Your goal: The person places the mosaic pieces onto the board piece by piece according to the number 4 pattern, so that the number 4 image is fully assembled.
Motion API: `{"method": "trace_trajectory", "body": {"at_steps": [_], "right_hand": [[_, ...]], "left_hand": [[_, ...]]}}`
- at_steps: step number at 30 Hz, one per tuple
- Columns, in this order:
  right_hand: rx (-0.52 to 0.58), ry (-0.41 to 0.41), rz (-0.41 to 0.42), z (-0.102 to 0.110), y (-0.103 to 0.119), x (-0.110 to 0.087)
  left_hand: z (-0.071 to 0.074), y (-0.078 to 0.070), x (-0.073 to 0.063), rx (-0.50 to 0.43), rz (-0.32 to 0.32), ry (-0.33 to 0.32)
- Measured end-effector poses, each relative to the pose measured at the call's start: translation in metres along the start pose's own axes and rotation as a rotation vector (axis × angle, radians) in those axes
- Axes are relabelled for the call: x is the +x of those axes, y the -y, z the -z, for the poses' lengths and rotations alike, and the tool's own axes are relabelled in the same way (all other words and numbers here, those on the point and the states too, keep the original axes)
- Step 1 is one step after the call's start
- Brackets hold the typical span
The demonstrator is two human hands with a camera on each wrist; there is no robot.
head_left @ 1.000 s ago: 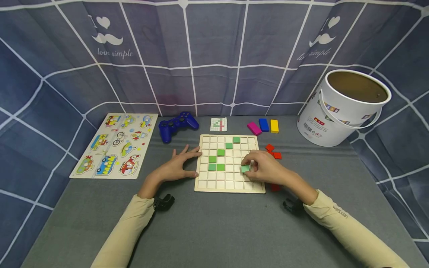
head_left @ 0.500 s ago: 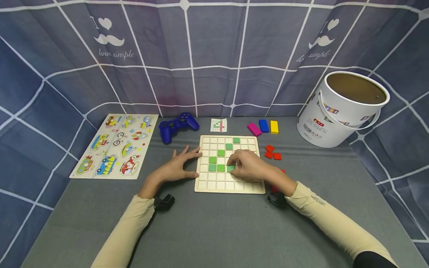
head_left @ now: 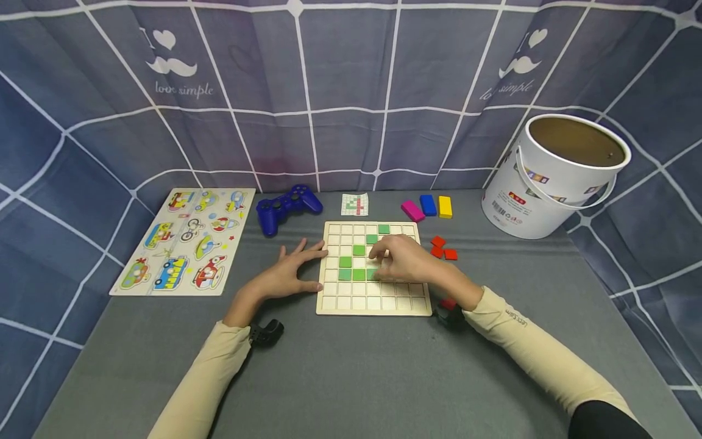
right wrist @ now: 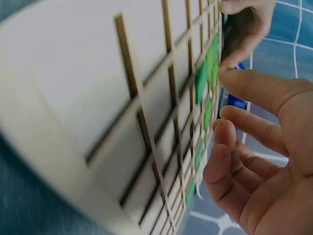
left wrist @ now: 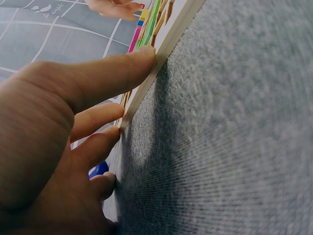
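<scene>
A pale wooden grid board point(head_left: 359, 303) lies on the grey table with several green square tiles point(head_left: 359, 274) set in its cells. My left hand point(head_left: 285, 274) has its fingers spread, thumb and fingertips resting against the board's left edge. Over the middle of the board is my right hand point(head_left: 403, 259). The right wrist view shows a green tile point(right wrist: 200, 82) seated in its cell, with my right thumb and index finger parted and nothing between them. The palm of the right hand covers part of the board in the head view.
Red tiles point(head_left: 450, 254) lie right of the board. Behind it are a small pattern card point(head_left: 354, 205) and magenta point(head_left: 412, 211), blue point(head_left: 428, 205) and yellow point(head_left: 445, 207) blocks. A blue game controller point(head_left: 287, 209), picture puzzle board point(head_left: 183, 241) and white bucket point(head_left: 526, 201) stand around.
My right hand moved left across the board with a green tile, set it in a cell at the end of the green row and let go, rising slightly. My left hand stays at the edge.
</scene>
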State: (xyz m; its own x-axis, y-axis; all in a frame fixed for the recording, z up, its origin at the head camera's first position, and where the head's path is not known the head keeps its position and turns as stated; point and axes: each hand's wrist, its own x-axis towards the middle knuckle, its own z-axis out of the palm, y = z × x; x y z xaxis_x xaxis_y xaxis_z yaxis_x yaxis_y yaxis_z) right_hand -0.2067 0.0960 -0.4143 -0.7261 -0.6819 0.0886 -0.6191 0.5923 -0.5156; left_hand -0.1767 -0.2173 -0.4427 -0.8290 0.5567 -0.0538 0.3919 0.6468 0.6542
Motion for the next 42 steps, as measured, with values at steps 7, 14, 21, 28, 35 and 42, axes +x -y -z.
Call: {"method": "trace_trajectory", "body": {"at_steps": [7, 14, 21, 28, 35, 42], "right_hand": [[0.032, -0.064, -0.058, 0.025, -0.023, -0.019], [-0.03, -0.159, -0.161, 0.05, -0.065, -0.044], [-0.064, -0.149, -0.28, 0.062, -0.088, -0.057], [-0.106, -0.119, -0.328, 0.058, -0.099, -0.055], [-0.077, -0.089, -0.363, 0.056, -0.103, -0.048], [-0.044, -0.101, -0.335, 0.057, -0.108, -0.047]], "left_hand": [[-0.001, 0.001, 0.0, -0.017, 0.009, 0.003], [0.001, -0.002, 0.0, -0.019, 0.004, -0.003], [0.002, -0.002, -0.001, -0.022, 0.006, 0.0], [0.0, -0.001, -0.001, -0.024, 0.001, -0.002], [0.0, -0.001, 0.0, -0.03, 0.005, 0.002], [0.001, 0.0, -0.001, -0.028, 0.0, 0.003]]}}
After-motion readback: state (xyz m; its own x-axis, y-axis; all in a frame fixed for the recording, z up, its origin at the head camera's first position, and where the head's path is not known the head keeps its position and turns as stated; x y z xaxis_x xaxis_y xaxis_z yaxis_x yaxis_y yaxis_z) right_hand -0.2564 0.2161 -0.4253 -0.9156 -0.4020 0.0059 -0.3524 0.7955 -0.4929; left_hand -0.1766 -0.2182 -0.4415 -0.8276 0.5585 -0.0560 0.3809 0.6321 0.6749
